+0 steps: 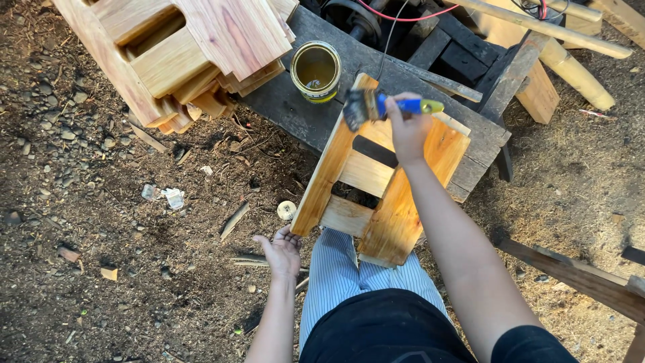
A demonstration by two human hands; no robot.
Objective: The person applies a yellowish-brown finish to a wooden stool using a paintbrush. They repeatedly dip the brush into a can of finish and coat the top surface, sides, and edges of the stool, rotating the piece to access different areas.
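Observation:
A small wooden stool frame (376,181) with glossy orange-brown boards leans on a dark plank bench (295,107), its near end over my knee. My right hand (406,131) grips a paintbrush (376,106) with a blue and yellow handle; the bristles hover over the frame's far left board. My left hand (281,252) is at the frame's lower left corner with its fingers spread, touching the corner from below. An open tin of varnish (316,70) stands on the bench just beyond the frame.
A stack of unfinished wooden frames (181,54) lies at the upper left. Bamboo poles and boards (571,47) sit at the upper right, with red and black wires near them. A wooden plank (578,275) lies at the right. Dirt ground with stones and wood scraps surrounds me.

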